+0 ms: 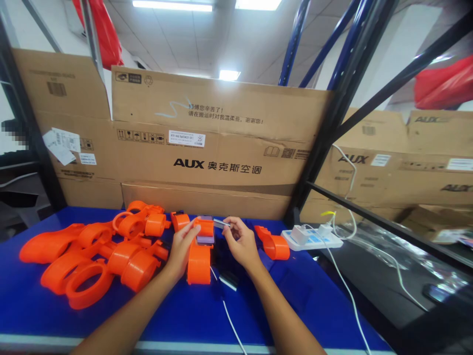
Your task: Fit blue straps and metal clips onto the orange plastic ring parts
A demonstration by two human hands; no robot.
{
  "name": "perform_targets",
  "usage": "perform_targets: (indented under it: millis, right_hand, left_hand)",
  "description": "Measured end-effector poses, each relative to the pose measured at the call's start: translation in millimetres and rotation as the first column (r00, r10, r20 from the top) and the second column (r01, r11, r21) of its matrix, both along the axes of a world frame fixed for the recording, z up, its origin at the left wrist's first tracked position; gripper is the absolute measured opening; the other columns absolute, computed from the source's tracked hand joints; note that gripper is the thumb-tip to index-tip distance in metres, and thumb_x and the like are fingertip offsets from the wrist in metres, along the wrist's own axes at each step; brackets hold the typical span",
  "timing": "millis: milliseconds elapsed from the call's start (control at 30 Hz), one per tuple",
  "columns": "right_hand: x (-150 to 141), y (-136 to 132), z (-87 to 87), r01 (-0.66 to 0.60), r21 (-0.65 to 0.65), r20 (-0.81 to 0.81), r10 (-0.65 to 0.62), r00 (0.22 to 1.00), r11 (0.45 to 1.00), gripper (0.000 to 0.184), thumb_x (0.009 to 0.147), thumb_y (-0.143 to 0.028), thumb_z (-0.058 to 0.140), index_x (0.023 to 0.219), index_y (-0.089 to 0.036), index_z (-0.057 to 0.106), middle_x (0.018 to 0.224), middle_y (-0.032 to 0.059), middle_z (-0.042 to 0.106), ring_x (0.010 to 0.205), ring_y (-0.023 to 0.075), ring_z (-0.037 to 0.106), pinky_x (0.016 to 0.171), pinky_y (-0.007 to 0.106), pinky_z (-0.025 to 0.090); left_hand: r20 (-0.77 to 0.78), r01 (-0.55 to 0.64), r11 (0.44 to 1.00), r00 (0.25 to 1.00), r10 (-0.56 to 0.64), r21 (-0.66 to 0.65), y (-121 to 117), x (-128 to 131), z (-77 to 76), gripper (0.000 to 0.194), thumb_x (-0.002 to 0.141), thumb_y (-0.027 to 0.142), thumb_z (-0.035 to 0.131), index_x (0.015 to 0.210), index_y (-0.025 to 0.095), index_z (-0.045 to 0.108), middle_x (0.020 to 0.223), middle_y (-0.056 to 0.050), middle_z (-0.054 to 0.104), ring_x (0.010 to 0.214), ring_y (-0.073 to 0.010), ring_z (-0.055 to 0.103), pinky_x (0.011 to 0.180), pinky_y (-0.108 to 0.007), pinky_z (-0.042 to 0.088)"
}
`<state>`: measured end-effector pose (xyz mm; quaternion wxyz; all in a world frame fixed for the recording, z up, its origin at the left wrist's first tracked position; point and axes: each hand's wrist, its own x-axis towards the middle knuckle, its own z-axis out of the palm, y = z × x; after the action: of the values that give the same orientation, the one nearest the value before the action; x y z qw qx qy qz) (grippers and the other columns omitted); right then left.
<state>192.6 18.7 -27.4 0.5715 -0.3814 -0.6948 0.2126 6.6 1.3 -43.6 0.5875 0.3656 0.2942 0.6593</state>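
Note:
Upright near the middle of the table, an orange plastic ring-shaped part (199, 265) has a smaller orange section at its top. My left hand (184, 245) is closed on that upper section, thumb and fingers around its left side. A lavender flat piece with a dark edge (205, 240) shows behind it; I cannot make out what it is. Between the fingertips of my right hand (241, 241) is a thin silvery strip (220, 223), its left end close to the orange part. Below the hands lies a small black-and-white piece (229, 281) beside a white cable (232, 320).
Several orange ring parts (90, 283) are heaped on the blue table (177, 320) at left. Another orange part (275, 245) lies right of my hand, near a white power strip (314, 238) with plugs. A cardboard panel (221, 148) and a dark rack post (325, 133) stand behind.

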Motion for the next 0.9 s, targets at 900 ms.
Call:
perform_targets:
  millis: [900]
  right_hand:
    - [-4.0,-0.1,1.6,-0.065,-0.128,-0.221,0.036,0.975,0.99,0.034,0.084,-0.048,0.071,0.1,-0.019,0.07,0.083,0.0075,0.072,0.059,0.0152,0.059,0.044,0.023,0.043]
  left_hand:
    - [-0.135,-0.082,0.995,0.987,0.089,0.06,7.3,1.6,-9.4,0.061,0.073,0.041,0.084,0.127,0.018,0.068,0.092,-0.008,0.078,0.088,-0.024,0.072,0.08,-0.033,0.055]
